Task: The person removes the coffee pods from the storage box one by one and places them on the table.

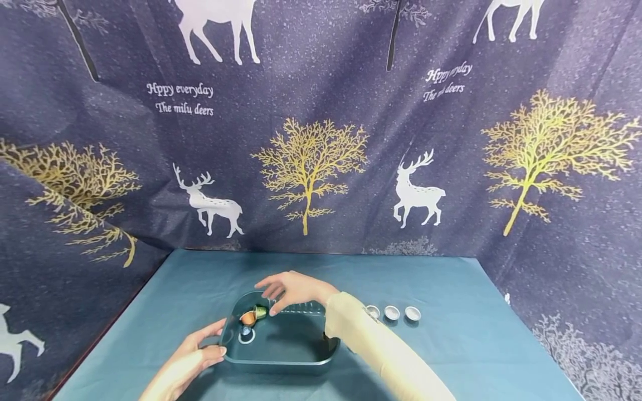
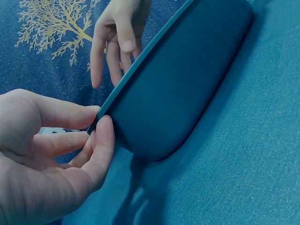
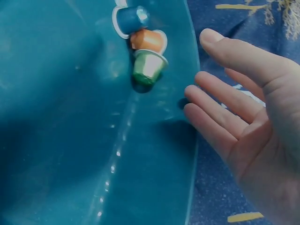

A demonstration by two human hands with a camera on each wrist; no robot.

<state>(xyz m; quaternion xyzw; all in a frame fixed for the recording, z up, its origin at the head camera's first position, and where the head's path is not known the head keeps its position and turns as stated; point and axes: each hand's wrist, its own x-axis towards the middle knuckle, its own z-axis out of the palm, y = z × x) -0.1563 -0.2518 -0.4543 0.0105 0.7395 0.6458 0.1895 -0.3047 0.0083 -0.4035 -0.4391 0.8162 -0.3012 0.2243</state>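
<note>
A dark teal plastic bin (image 1: 281, 367) stands on the table, its left rim pinched between the thumb and fingers of my left hand (image 1: 189, 356). Inside, at the left end, lie a green coffee capsule (image 3: 149, 67), an orange coffee capsule (image 3: 149, 41) and a blue coffee capsule (image 3: 133, 20), close together. My right hand (image 1: 293, 288) hovers over the far rim, just right of the capsules, its fingers loosely spread and holding nothing. In the left wrist view the bin's outer wall (image 2: 183, 70) hides the capsules.
Three small silvery round cups (image 1: 392, 313) stand in a row on the teal tablecloth (image 1: 466, 334), right of the bin; my right forearm partly covers the leftmost. A dark item at the bin's right end is mostly hidden by that arm. A patterned curtain (image 1: 341, 167) hangs behind.
</note>
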